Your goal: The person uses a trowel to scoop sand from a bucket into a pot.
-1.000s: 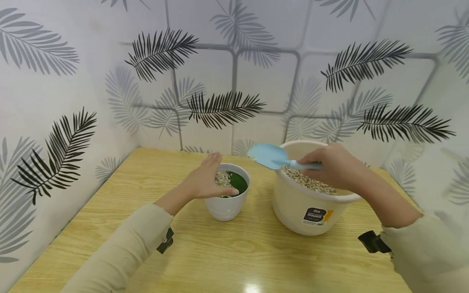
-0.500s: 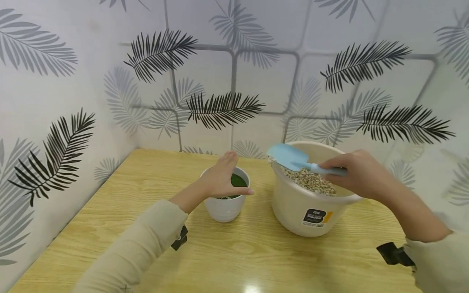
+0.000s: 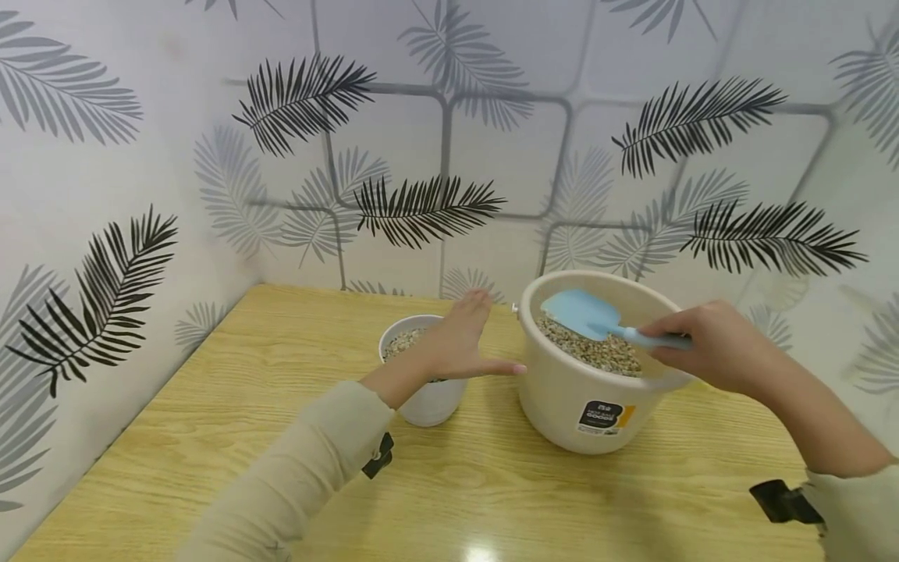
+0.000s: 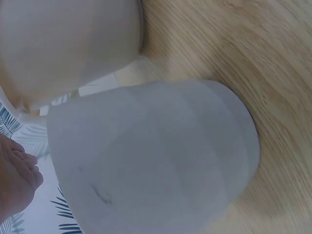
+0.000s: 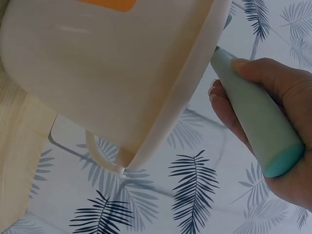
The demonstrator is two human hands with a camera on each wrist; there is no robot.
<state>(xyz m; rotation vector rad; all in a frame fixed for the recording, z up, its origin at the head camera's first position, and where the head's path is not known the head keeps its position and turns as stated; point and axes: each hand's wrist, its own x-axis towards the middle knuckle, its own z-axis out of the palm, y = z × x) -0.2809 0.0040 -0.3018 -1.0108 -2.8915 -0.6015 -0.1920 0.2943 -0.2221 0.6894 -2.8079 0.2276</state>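
My right hand point(image 3: 716, 343) grips the handle of a light blue hand trowel point(image 3: 581, 314). The blade hangs inside the cream bucket point(image 3: 555, 390), over or touching the gravel point(image 3: 597, 351); which one I cannot tell. In the right wrist view, my thumb and fingers wrap the trowel handle point(image 5: 258, 112) beside the bucket's rim. My left hand point(image 3: 460, 336) is spread, thumb apart from the fingers, between the small white pot point(image 3: 430, 404) and the bucket, holding nothing. It hides the pot's right side. Pale gravel point(image 3: 403, 341) shows in the pot's left part.
Both containers stand on a wood-grain table point(image 3: 295, 351) against a leaf-patterned wall point(image 3: 393, 148). The bucket has a dark label point(image 3: 601, 415) on its front and a side handle point(image 5: 100, 151) in the right wrist view.
The trowel in my right hand has moved right, from between the pot and bucket to inside the bucket. My left hand has shifted right across the pot, towards the bucket.
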